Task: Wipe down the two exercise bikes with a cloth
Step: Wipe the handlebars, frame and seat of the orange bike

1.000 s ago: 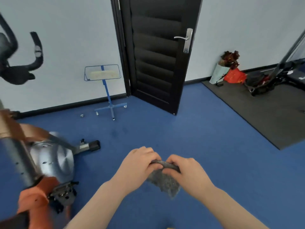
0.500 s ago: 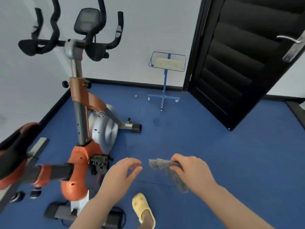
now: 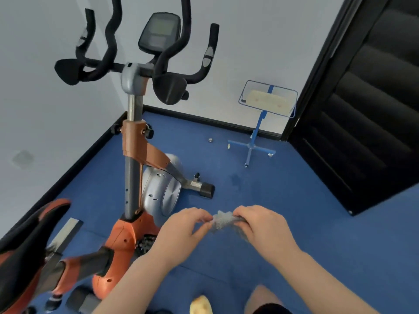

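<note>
An orange and silver exercise bike [image 3: 133, 168] stands at the left, with black handlebars [image 3: 195, 73], a console [image 3: 159, 32] and a black and orange saddle [image 3: 29, 241] at the lower left. A small grey cloth [image 3: 223, 222] hangs between my hands, low in the middle of the view and to the right of the bike's frame. My left hand [image 3: 183, 230] pinches the cloth's left end. My right hand [image 3: 265, 230] grips its right end. Only one bike is in view.
A blue stand [image 3: 256, 141] with a wire tray [image 3: 267, 100] stands by the white wall. A black door [image 3: 367, 105] hangs open at the right. The floor is blue carpet [image 3: 294, 211]. A yellow slipper [image 3: 200, 307] and my knee [image 3: 265, 298] show at the bottom edge.
The view has swung left and closer to the bike. My left hand, off the cloth half a second ago, has come back and taken its left end.
</note>
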### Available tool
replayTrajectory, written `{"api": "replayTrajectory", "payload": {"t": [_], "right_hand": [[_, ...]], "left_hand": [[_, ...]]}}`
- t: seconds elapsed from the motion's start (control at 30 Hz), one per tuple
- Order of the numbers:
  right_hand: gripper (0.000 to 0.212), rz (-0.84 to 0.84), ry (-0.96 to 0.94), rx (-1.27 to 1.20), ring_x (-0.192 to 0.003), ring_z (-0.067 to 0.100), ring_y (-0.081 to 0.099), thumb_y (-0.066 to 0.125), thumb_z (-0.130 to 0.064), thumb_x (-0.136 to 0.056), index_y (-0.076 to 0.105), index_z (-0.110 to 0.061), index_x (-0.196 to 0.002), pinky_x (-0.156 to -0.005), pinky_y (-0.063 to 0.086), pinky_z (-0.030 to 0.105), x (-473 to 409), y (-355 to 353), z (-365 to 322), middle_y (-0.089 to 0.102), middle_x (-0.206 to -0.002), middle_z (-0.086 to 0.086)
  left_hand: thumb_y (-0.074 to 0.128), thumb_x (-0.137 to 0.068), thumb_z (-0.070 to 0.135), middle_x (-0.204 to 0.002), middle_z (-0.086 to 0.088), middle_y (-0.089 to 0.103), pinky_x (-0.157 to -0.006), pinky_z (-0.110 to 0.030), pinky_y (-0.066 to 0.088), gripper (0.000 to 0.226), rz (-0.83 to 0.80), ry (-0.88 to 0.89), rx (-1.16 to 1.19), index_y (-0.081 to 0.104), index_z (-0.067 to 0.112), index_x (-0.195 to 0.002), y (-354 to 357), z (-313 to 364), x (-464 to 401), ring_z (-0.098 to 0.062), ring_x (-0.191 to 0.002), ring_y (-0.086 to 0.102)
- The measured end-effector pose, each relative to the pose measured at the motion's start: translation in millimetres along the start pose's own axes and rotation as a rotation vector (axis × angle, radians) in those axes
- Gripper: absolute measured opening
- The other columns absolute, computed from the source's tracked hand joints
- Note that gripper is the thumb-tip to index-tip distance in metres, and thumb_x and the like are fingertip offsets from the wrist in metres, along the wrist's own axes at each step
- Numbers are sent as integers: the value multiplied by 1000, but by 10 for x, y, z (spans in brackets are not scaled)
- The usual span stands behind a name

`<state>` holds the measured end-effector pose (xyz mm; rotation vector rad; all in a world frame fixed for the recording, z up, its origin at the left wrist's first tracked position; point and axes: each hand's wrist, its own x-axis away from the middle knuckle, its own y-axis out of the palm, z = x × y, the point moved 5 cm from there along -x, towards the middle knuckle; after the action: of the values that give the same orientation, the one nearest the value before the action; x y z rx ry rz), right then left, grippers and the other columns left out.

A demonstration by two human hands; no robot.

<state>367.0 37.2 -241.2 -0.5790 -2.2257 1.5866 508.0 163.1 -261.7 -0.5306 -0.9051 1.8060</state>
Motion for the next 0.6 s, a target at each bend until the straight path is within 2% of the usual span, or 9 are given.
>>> {"api": "replayTrajectory", "payload": {"t": [0.17, 0.3, 0.43, 0.53, 0.6], "right_hand": [[12, -10, 5, -52, -88, 4, 55, 46, -37, -99, 58, -35, -101, -69, 42, 22, -604, -26, 219, 64, -93, -17], [13, -45, -84, -58, -89, 3, 55, 46, -39, -98, 58, -36, -101, -70, 41, 19, -1164, -56, 363, 64, -93, -18], [10, -45, -176, -93, -89, 3, 55, 49, -40, -97, 59, -36, -99, -72, 43, 22, -1776, -273, 585, 63, -91, -18], [7, -54, -182, -192, -82, 3, 56, 57, -41, -92, 62, -35, -93, -70, 44, 20, -2223, -492, 739, 64, -84, -19], [5, -36, -129, -360, -75, 2, 59, 65, -39, -87, 64, -34, -84, -65, 46, 19, -2515, -646, 828, 65, -77, -19]], "left_hand": [[58, -96, 33, -104, 22, 63, -87, -10, 40, 18, -29, -38, 15, 66, 34, -112, -35, -131, -452, 6, -102, 54], [58, -96, 32, -105, 23, 63, -88, -5, 36, 18, 42, -124, 55, 66, 35, -112, -128, -245, -856, 10, -103, 51], [57, -97, 30, -108, 19, 63, -93, -16, 40, 19, 83, -184, 41, 66, 30, -114, -254, -226, -1405, 5, -105, 53], [57, -97, 30, -108, 20, 63, -92, -14, 39, 18, 188, -213, 41, 67, 29, -113, -477, -192, -1818, 5, -103, 53], [58, -97, 27, -104, 22, 64, -90, -12, 41, 16, 304, -263, 92, 68, 30, -109, -637, -197, -2004, 7, -102, 54]]}}
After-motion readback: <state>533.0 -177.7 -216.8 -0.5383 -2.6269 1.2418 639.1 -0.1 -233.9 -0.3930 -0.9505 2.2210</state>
